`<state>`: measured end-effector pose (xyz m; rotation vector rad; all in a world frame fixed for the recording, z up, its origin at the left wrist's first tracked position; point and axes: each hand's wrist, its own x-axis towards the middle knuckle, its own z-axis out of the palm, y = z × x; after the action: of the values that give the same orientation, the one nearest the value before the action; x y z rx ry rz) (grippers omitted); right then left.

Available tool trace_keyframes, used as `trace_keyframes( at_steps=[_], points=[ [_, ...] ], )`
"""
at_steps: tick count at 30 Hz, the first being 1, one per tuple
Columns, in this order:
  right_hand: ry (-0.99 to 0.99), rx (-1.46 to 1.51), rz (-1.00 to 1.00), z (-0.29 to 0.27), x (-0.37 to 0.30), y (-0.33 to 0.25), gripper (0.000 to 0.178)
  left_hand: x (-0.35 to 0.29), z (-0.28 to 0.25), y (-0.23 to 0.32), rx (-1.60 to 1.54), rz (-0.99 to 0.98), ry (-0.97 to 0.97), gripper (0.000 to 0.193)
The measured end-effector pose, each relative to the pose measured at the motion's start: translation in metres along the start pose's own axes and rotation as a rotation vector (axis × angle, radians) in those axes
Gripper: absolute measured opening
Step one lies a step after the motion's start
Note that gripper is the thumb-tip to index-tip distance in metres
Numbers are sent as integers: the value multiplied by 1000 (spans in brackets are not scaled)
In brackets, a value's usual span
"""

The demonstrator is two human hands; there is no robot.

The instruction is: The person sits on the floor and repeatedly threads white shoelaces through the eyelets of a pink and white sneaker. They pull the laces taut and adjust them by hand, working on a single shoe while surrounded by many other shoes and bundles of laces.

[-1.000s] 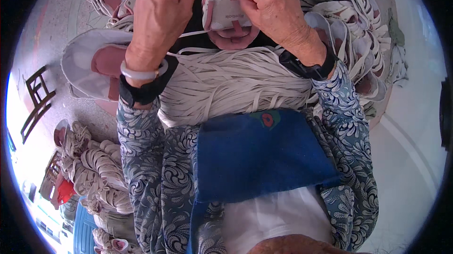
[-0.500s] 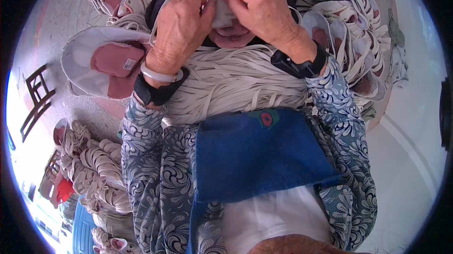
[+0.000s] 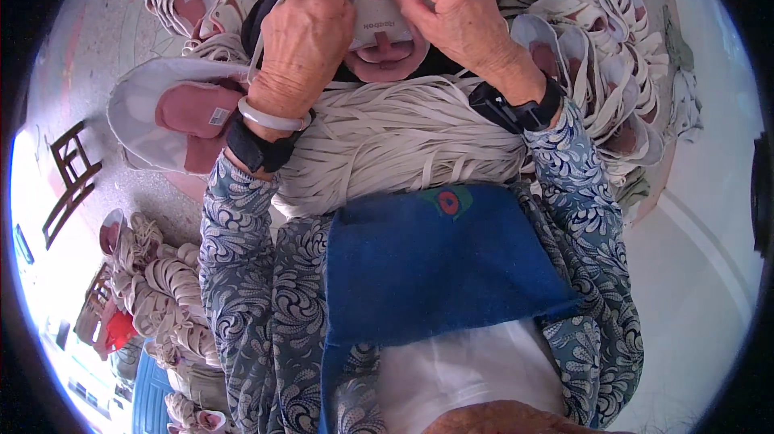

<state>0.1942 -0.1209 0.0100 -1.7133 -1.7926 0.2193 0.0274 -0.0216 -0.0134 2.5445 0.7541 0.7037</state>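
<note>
At the top middle, a white shoe upper (image 3: 375,18) with pink lining lies between my hands, its heel opening toward me. Flat white lace crosses its upper part in rows. My left hand (image 3: 309,39) is closed at the shoe's left edge, fingertips pinched on a white shoelace (image 3: 258,53) that trails down beside the wrist. On the opposite edge, my right hand (image 3: 461,18) pinches thumb and forefinger together at the lace row; the lace end there is mostly hidden. Below the shoe, a thick bundle of loose white laces (image 3: 411,139) lies across my lap.
Another white upper with pink lining (image 3: 133,115) lies at the left. Stacked uppers stand at the right (image 3: 617,95), upper left (image 3: 189,2) and lower left (image 3: 173,281). A blue apron (image 3: 443,273) covers my lap. A wooden chair (image 3: 72,180) stands far left.
My hands have moved a little apart, uncovering the shoe's tongue and lace rows. The lace loop beside my right hand no longer shows.
</note>
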Motion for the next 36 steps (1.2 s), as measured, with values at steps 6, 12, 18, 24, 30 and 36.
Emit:
trace_keyframes(
  at_steps=[6,12,18,24,30,36],
  points=[
    [-65,-33,68,-3,0,-4,16,12,-3,-13,-20,48,-142,17],
    [-123,-68,49,2,4,1,11,16,-5,-30,-339,3,-191,14],
    [-125,-148,81,3,3,-7,12,10,-11,-12,-103,47,-146,16],
    [-170,-62,130,-5,10,-14,14,20,-12,-40,-338,65,-393,18],
    [-179,8,64,-5,10,-6,12,19,-9,-45,-569,-120,-548,14],
    [-212,-5,89,-9,12,-10,10,25,-18,-28,-357,59,-364,13]
  ],
)
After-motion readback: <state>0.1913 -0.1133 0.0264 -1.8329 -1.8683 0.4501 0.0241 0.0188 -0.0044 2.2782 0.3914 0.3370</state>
